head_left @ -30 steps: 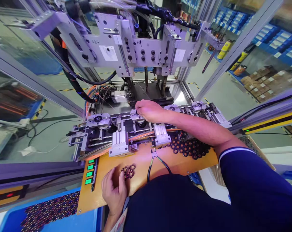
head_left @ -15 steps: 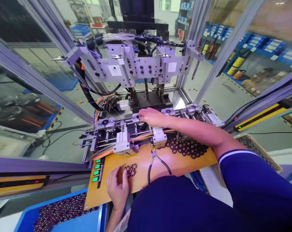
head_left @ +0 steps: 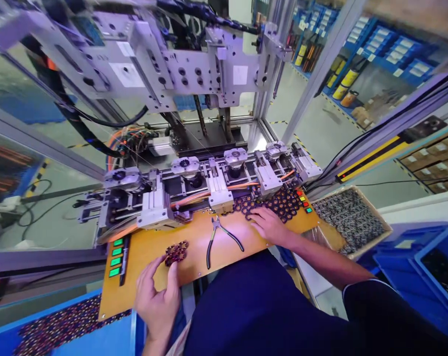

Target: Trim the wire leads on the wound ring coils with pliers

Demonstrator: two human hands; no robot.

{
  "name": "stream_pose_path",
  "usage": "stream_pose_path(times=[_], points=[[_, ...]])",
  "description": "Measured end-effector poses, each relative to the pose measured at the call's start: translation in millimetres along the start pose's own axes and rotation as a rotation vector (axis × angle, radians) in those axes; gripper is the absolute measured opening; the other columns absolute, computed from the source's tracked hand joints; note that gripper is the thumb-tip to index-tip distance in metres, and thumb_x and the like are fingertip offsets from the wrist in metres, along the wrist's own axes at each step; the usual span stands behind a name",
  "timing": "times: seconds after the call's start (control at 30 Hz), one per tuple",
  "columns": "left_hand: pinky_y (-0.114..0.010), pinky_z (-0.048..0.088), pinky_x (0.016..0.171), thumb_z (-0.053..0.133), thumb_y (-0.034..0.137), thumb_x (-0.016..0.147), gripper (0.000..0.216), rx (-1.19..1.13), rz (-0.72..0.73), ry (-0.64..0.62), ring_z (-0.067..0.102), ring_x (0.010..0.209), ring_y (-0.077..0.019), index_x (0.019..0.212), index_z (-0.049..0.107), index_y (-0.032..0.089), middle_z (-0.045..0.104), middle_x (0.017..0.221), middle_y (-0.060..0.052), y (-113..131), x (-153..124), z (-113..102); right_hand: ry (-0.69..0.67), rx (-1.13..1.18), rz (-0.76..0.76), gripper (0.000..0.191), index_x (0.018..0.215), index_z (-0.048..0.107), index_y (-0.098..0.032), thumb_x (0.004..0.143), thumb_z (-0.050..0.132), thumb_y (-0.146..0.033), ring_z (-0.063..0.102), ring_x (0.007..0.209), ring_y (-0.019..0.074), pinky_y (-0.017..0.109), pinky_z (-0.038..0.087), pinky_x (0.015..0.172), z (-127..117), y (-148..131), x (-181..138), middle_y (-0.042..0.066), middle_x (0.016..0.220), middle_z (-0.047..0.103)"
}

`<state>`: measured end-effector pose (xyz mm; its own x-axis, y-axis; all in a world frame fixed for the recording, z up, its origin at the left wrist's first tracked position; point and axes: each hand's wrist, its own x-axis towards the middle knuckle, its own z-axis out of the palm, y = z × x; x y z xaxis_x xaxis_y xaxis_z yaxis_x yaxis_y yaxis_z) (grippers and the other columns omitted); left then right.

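Standing at the winding machine [head_left: 179, 79], you are facing its bare aluminium plates and black cable bundles, which are hanging above a row of four round metal fixtures [head_left: 189, 165] along the far edge of the bench [head_left: 194, 242]. The bench itself is lying as a flat, tan board, smooth enough for small parts to slide on.

Your right hand [head_left: 270, 225] is resting palm down, fingers spread and closed on nothing, on the heap of small dark rings [head_left: 283, 202] piled at the bench's far right corner, just under the fixtures and so within short reach of them. A cardboard box of rings [head_left: 352, 217] is sitting just off the right edge.

Your left hand [head_left: 157, 301] is lying open near the front edge, fingertips touching a small cluster of reddish-wound rings [head_left: 176, 252], kept apart from the dark heap. Black-handled cutters [head_left: 218, 237] are lying between your hands, jaws towards the machine. Green buttons [head_left: 116, 257] are lining the left edge.
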<state>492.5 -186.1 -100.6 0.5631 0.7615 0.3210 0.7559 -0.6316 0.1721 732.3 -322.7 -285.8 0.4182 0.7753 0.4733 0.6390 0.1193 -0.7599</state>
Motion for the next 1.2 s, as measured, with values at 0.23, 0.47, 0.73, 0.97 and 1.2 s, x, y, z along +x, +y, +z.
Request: stream_pose_path(times=[0.23,0.47,0.73,0.97,1.2], points=[[-0.024,0.051,0.096,0.064,0.026,0.092,0.026,-0.269,0.050,-0.387,0.068,0.099,-0.0126,0.116,0.064,0.016,0.071,0.105,-0.005,29.2,13.4,3.9,-0.061,0.051,0.110,0.019,0.086,0.071,-0.007,0.092,0.052,-0.009,0.053,0.091,0.0256,0.047,0.048,0.081,27.6,8.8,-3.3,0.017,0.096,0.062],[-0.019,0.055,0.086,0.060,0.023,0.094,0.032,-0.547,0.077,-0.644,0.070,0.095,-0.0117,0.124,0.062,0.012,0.072,0.109,-0.007,83.7,38.3,5.5,0.069,0.614,0.109,0.018,0.096,0.073,-0.014,0.096,0.060,-0.026,0.059,0.110,0.0140,0.026,0.054,0.089,-11.6,-69.9,40.4,0.012,0.122,0.057],[-0.023,0.056,0.087,0.071,0.020,0.086,0.028,-0.357,0.267,-0.323,0.069,0.093,-0.0134,0.114,0.066,0.016,0.070,0.103,-0.004,95.1,45.0,-5.1,-0.025,1.158,0.225,0.012,0.100,0.069,-0.014,0.089,0.065,-0.014,0.062,0.114,0.0170,0.033,0.052,0.100,-17.4,-98.1,63.9,0.015,0.122,0.060],[-0.025,0.053,0.092,0.073,0.018,0.085,0.040,-0.304,0.225,-0.250,0.066,0.096,-0.0126,0.123,0.060,0.016,0.068,0.109,-0.006,63.2,40.5,-3.5,-0.035,0.989,0.046,0.007,0.093,0.069,-0.009,0.090,0.065,-0.014,0.065,0.103,0.0134,0.028,0.054,0.091,-34.9,-58.2,108.4,0.013,0.110,0.066],[-0.039,0.051,0.095,0.063,0.047,0.089,0.045,0.113,-0.152,0.042,0.064,0.102,-0.0245,0.118,0.065,0.012,0.067,0.114,-0.013,-16.8,16.3,9.6,-0.040,0.273,-0.085,0.015,0.089,0.073,-0.004,0.089,0.060,-0.013,0.063,0.095,0.0206,0.038,0.052,0.089,-42.5,91.6,198.1,0.015,0.105,0.067]])
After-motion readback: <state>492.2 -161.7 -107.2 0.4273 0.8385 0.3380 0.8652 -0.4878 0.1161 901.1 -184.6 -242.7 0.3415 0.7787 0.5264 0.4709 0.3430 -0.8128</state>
